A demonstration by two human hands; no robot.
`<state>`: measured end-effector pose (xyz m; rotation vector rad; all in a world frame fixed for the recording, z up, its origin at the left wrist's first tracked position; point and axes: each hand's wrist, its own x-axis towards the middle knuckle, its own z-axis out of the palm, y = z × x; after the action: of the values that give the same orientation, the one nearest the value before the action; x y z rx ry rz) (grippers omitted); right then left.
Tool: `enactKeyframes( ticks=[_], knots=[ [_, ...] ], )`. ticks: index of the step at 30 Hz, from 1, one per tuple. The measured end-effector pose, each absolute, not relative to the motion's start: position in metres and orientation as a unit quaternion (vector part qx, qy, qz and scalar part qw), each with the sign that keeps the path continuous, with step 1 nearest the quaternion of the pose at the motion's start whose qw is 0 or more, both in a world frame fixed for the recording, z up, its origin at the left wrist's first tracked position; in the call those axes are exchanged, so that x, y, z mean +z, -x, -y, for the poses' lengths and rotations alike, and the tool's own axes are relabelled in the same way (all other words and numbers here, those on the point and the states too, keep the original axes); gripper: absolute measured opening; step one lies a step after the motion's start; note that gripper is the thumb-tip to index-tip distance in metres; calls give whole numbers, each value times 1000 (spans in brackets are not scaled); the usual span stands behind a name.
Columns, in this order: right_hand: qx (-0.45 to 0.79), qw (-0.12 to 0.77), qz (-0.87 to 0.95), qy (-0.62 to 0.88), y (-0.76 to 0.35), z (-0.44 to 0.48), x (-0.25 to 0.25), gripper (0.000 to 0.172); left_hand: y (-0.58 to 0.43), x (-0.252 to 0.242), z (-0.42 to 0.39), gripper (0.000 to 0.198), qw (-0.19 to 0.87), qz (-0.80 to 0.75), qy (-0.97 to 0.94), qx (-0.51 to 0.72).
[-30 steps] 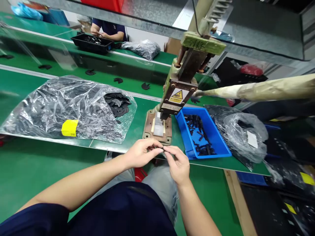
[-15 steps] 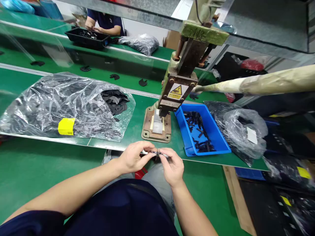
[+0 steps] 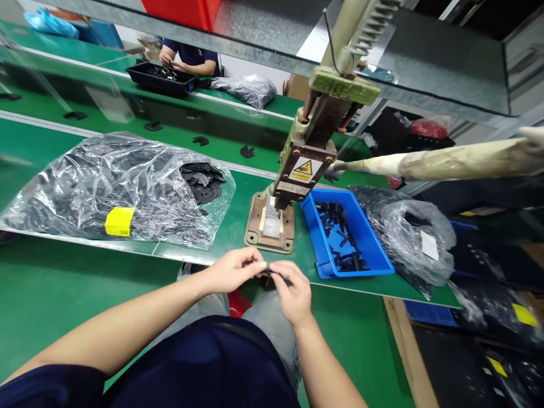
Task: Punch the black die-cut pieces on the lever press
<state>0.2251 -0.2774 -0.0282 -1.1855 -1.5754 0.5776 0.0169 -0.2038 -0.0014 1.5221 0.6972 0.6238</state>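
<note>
Here both hands meet on the near side of the press, just past the bench edge in front of the press's rusty base plate. The left hand and right hand each pinch one end of a small black strip between thumb and fingertips, the other fingers curled in. The strip's long axis runs left to right, tilted slightly down toward the right hand. It is held in the air over the person's lap, and neither hand is nearer, since both grip it.

Right of the press sits a blue bin holding similar black pieces, and beyond that a crumpled clear bag. Left of the press lies a large clear bag of flat black parts with a yellow label. The press's wrapped lever juts out to the right. Far behind the press, another person works at a black tray.
</note>
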Motion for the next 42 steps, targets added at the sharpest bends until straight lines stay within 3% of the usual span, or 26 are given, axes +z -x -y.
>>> enactKeyframes(
  ticks=[5, 12, 17, 22, 27, 34, 42],
  knots=[
    [228, 484, 714, 451, -227, 273, -21, 30, -22, -8, 193, 44, 800, -241, -518, 186],
    [132, 448, 776, 423, -227, 284, -4, 30, -29, 2, 205, 52, 855, -202, -451, 156],
    [229, 483, 679, 503, -197, 316, -34, 19, -30, -26, 255, 57, 900, -231, -359, 91],
    [361, 439, 645, 511, -185, 339, -66, 21, -19, -62, 296, 61, 900, -274, -340, 14],
    [426, 421, 588, 543, -182, 341, -81, 23, -5, -65, 295, 59, 916, -312, -246, 65],
    [448, 425, 544, 568, -181, 347, -91, 23, -5, -74, 289, 55, 935, -294, -184, 72],
    [446, 445, 531, 567, -190, 355, -101, 22, 67, -79, 286, 52, 831, -471, -228, 191]
  ],
)
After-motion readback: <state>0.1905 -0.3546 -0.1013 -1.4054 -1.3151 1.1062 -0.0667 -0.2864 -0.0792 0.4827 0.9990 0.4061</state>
